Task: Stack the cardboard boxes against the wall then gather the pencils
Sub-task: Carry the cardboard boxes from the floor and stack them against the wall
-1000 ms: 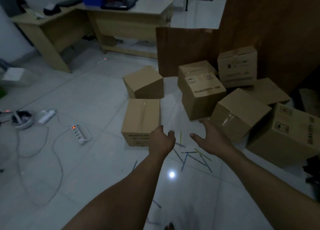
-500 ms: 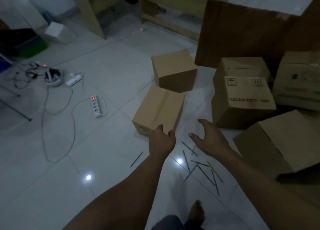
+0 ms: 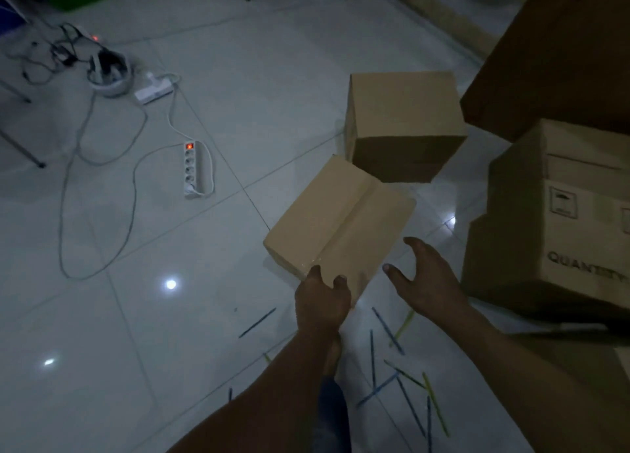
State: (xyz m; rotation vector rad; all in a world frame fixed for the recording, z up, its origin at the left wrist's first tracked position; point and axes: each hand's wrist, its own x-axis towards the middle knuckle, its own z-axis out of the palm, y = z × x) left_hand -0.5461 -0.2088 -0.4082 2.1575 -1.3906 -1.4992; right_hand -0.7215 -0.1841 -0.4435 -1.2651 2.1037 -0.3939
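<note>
A small taped cardboard box (image 3: 337, 217) lies on the white tile floor in front of me. My left hand (image 3: 322, 299) is at its near edge, thumb and a fingertip over the top face. My right hand (image 3: 421, 278) hovers open just right of the box, fingers spread, apart from it. A second box (image 3: 404, 122) stands behind it. Larger printed boxes (image 3: 559, 214) are piled at the right. Several blue and yellow pencils (image 3: 405, 381) lie scattered on the floor under my arms; one blue pencil (image 3: 257, 322) lies apart at the left.
A lit power strip (image 3: 193, 168) with trailing cables lies on the floor at the left, beyond it a round grey device (image 3: 109, 74) and a white adapter (image 3: 153, 91). A brown board (image 3: 562, 50) leans at the upper right. My foot (image 3: 332, 353) shows below my left wrist.
I have stepped closer and looked further down; the small box now fills the centre. My left hand has reached its near edge, and my right hand has come up beside it.
</note>
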